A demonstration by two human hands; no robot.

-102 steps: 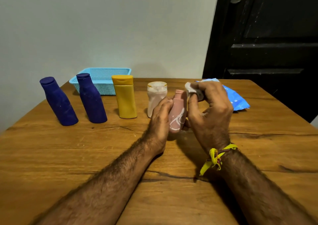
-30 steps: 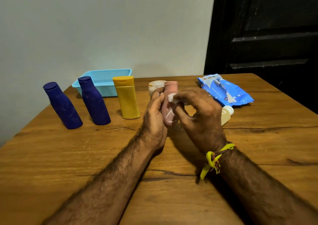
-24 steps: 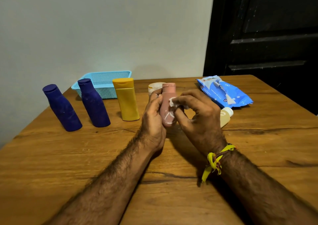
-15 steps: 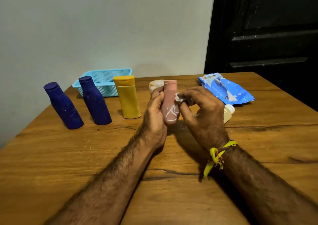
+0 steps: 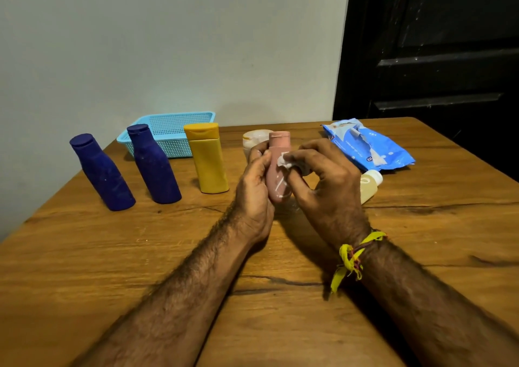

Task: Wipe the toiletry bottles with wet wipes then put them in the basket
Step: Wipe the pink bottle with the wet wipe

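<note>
My left hand (image 5: pixel 254 191) grips a pink bottle (image 5: pixel 276 170) upright above the table's middle. My right hand (image 5: pixel 325 186) pinches a small white wet wipe (image 5: pixel 283 161) against the bottle's upper side. Two dark blue bottles (image 5: pixel 102 174) (image 5: pixel 153 164) and a yellow bottle (image 5: pixel 209 161) stand in a row to the left. A whitish bottle (image 5: pixel 254 139) stands behind my left hand, mostly hidden. A small beige bottle (image 5: pixel 369 185) lies behind my right hand. The light blue basket (image 5: pixel 171 126) sits at the back left.
A blue pack of wet wipes (image 5: pixel 368 144) lies at the back right of the wooden table (image 5: pixel 84 268). A grey wall stands behind the table and a black door (image 5: pixel 432 46) to the right.
The pink bottle was tilted earlier and now stands upright in my left hand. My right hand with the wipe has moved from the cap down to the bottle's side and rubs there.
</note>
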